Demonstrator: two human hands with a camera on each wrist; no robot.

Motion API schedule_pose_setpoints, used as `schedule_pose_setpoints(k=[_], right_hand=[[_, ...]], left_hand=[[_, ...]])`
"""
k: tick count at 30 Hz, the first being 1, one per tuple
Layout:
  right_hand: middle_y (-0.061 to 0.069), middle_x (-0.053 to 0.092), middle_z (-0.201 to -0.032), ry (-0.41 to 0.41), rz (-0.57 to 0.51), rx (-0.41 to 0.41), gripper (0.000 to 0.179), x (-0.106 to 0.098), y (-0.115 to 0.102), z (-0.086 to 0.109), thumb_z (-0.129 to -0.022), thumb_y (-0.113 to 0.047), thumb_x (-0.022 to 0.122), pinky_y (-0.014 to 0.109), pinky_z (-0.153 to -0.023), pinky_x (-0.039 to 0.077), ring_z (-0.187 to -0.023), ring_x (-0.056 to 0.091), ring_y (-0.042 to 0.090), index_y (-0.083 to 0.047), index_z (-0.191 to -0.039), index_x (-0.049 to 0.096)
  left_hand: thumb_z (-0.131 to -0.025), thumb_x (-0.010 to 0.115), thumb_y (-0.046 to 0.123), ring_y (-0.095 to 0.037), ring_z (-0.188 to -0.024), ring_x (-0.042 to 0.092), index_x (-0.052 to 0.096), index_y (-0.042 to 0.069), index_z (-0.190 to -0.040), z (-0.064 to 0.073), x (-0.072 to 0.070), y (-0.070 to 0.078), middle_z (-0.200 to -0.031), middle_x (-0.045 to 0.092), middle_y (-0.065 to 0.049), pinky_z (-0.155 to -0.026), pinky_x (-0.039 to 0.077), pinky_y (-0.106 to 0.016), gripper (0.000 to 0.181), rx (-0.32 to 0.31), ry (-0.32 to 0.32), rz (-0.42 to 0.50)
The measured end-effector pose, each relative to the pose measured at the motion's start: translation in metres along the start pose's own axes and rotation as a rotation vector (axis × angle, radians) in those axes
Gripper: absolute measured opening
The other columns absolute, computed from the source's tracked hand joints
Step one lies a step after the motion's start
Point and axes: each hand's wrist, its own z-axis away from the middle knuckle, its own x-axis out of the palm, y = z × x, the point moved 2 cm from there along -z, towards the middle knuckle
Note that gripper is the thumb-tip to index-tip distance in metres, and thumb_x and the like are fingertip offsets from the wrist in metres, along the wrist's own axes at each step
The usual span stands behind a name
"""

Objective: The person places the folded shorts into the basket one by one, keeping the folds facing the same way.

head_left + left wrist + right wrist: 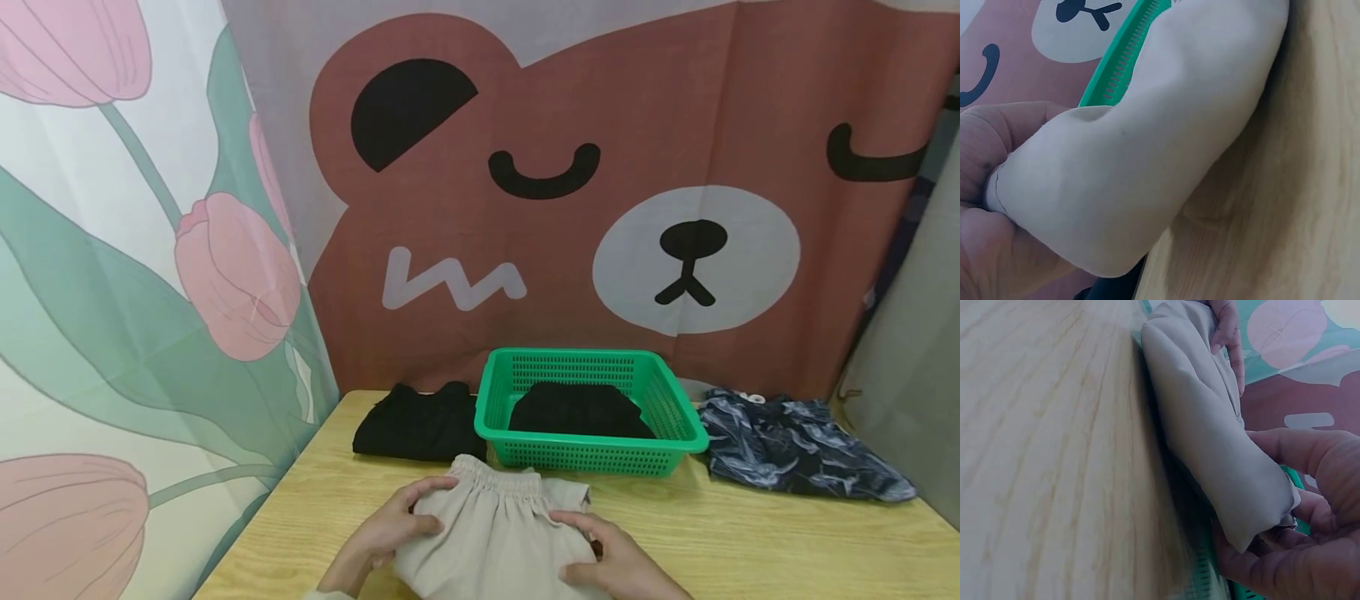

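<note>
Folded beige pants with a gathered elastic waistband are held just above the near part of the table, waistband toward the basket. My left hand grips their left side, and my right hand grips the right side. In the left wrist view the cloth bulges out from between thumb and fingers. From the right wrist, the thumb and fingers of the right hand pinch the rolled end of the pants, with a shadow on the table below.
A green plastic basket holding a folded black garment stands at the back. Left of it lies another folded black garment; dark patterned shorts lie at right. Printed curtains hang behind the wooden table.
</note>
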Motion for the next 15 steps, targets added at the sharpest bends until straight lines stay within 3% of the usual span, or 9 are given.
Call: schedule_pose_setpoints(k=[7,15], right_hand=[[0.028,0.039,-0.143,0.026,0.030,0.004,0.062,-0.002,-0.003,0.003,-0.083,-0.013,0.076,0.058,-0.092,0.039,-0.127,0.034,0.046,-0.005,-0.140,0.052],[0.027,0.040,-0.142,0.042,0.034,0.018,0.063,-0.004,-0.008,0.010,-0.082,-0.014,0.077,0.058,-0.090,0.041,-0.125,0.038,0.044,-0.007,-0.139,0.053]], left_hand=[[-0.080,0.066,-0.007,-0.038,-0.126,0.032,0.060,0.011,-0.131,0.003,0.002,0.003,-0.146,0.036,-0.020,-0.102,0.023,-0.062,0.054,-0.013,0.015,-0.023],[-0.079,0.067,-0.006,-0.035,-0.122,0.038,0.060,0.011,-0.132,0.007,0.003,0.007,-0.144,0.039,-0.018,-0.099,0.031,-0.051,0.056,0.021,-0.001,-0.009]])
